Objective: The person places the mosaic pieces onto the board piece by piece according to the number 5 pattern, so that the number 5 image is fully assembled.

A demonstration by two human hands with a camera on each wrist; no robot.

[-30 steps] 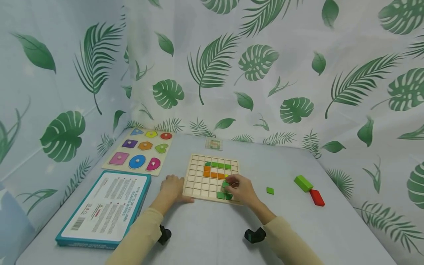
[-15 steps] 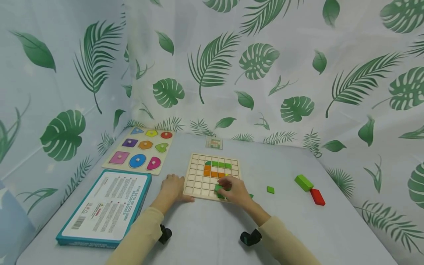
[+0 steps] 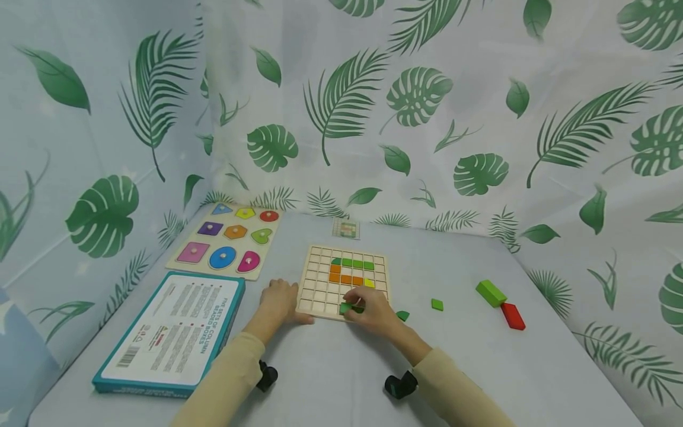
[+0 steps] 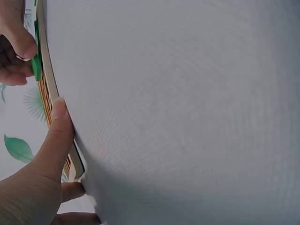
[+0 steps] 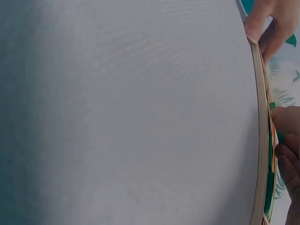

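My left hand [image 3: 280, 301] holds the near left corner of a wooden grid board [image 3: 319, 284]. Its thumb [image 4: 57, 133] lies along the board's front edge. Over the front row, my right hand [image 3: 372, 309] pinches a flat green tile [image 3: 344, 308] between thumb and fingers. Part of another green piece shows under those fingers; more green tiles [image 5: 269, 194] sit along the front row in the right wrist view. Farther back on the grid, a row of green tiles [image 3: 356, 263] stands behind orange tiles [image 3: 345, 279] and a yellow one [image 3: 369, 283].
A dark green piece [image 3: 402, 315] and a light green square tile [image 3: 437, 304] lie right of the board. Beyond are a green block [image 3: 490, 293] and red block [image 3: 513, 316]. A pattern card [image 3: 346, 229] lies behind; a shape puzzle [image 3: 248, 249] and boxed set [image 3: 171, 332] are left.
My right hand has moved left along the board's front row with the green tile, uncovering the yellow tile and the dark green piece on the right. My left hand keeps its place.
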